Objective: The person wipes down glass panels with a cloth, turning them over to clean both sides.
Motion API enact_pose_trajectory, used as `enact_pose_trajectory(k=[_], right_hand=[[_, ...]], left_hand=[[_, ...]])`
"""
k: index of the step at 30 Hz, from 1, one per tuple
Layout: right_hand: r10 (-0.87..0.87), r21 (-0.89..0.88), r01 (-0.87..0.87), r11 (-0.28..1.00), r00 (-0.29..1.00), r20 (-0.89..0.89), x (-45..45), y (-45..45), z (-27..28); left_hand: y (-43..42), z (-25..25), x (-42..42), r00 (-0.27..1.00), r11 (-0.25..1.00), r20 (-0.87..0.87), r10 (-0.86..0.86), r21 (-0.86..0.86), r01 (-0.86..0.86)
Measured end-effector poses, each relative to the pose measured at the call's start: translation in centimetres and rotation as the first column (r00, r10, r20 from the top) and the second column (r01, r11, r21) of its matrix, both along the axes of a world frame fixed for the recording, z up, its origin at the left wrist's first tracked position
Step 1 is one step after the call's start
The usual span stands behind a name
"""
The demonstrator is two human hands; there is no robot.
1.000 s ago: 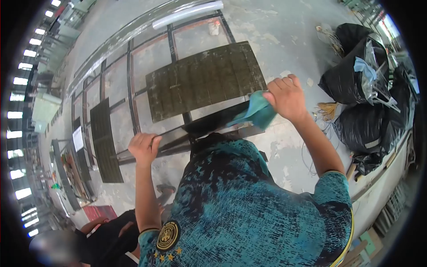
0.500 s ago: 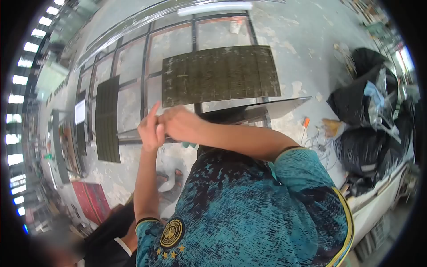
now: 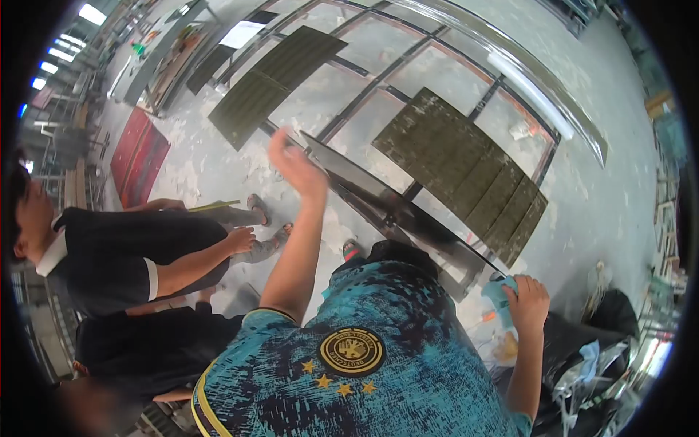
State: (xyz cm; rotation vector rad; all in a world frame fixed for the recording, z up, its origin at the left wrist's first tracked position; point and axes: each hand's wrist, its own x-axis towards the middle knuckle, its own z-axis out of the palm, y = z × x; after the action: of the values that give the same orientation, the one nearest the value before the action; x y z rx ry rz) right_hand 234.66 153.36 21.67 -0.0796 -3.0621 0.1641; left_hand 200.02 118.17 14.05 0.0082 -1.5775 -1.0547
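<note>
My left hand (image 3: 300, 169) is raised at the near left end of a dark glossy panel (image 3: 397, 197), its fingers stretched and slightly blurred. Nothing shows in it. At the panel's other end, my right hand (image 3: 530, 302) is closed on a light blue cloth (image 3: 499, 294), next to the panel's corner. Whether it also grips the panel cannot be made out. The panel lies tilted across in front of my body. Beyond it, a brown-green ribbed sheet (image 3: 462, 171) rests on a dark metal frame (image 3: 382, 91).
Two people in dark shirts stand at left; one person's hand (image 3: 242, 239) is near a yellow strip (image 3: 215, 206). A second ribbed sheet (image 3: 280, 80) lies on the frame. A red sheet (image 3: 138, 160) is on the floor. Black bags (image 3: 582, 364) fill the lower right.
My hands were together; now they are wide apart, the right at the panel's far right end with the cloth. The view has turned, bringing the people at left into sight.
</note>
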Motion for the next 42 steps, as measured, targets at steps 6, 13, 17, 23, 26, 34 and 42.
enact_pose_trajectory(k=[6,13,17,23,26,34,42], right_hand=[[0.023,0.041,-0.031,0.999,0.985,0.168,-2.3,0.1,-0.5],[0.181,-0.074,-0.168,0.983,0.953,0.242,-19.5,-15.4,0.3],[0.44,-0.071,-0.438,0.896,0.898,0.014,-32.5,-26.3,-1.8],[0.458,-0.09,-0.455,0.886,0.889,0.012,-35.2,-29.0,-1.1],[0.348,-0.133,-0.347,0.929,0.937,-0.015,-30.2,-25.5,0.4],[0.266,0.11,-0.26,0.959,0.963,-0.051,-19.6,-15.8,0.5],[-0.021,0.228,0.008,0.974,0.998,0.051,6.6,7.9,-1.4]], left_hand=[[-2.0,-7.0,-2.5,0.607,0.786,0.539,-0.585,0.56,0.26],[-0.3,-8.2,-3.1,0.716,0.779,0.451,-0.533,0.592,0.207],[-0.9,-8.1,-2.6,0.718,0.751,0.397,-0.572,0.606,0.263],[-0.7,-8.0,-2.0,0.731,0.633,0.224,-0.644,0.693,0.346],[-0.6,-9.2,-2.4,0.691,0.673,0.319,-0.649,0.664,0.326],[1.7,-7.8,-2.4,0.743,0.771,0.391,-0.544,0.583,0.258],[-0.2,-15.5,-5.7,0.914,0.991,0.384,-0.134,0.069,0.116]])
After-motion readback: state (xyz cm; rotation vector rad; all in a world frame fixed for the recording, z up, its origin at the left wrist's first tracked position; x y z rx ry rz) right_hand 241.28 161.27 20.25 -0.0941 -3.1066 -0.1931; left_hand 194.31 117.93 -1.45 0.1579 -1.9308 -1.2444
